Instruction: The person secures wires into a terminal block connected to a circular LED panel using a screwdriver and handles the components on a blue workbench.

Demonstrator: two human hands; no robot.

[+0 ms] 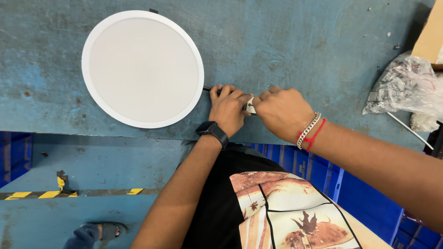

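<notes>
A round white flat lamp panel (143, 69) lies face up on the worn blue workbench (286, 41). A thin black cable (206, 88) runs from its right edge under my left hand (228, 109), which wears a black wrist watch and is closed over the cable. My right hand (282, 112), with a silver chain and a red thread at the wrist, meets the left hand and pinches a small white connector piece (250, 105) between them. Most of that piece is hidden by my fingers.
A clear plastic bag of small parts (406, 85) lies at the right edge, beside a brown cardboard box (429, 37). Blue plastic crates (350, 184) stand under the bench. The floor has a yellow-black tape strip (50, 193), and a sandalled foot (99, 230) shows below.
</notes>
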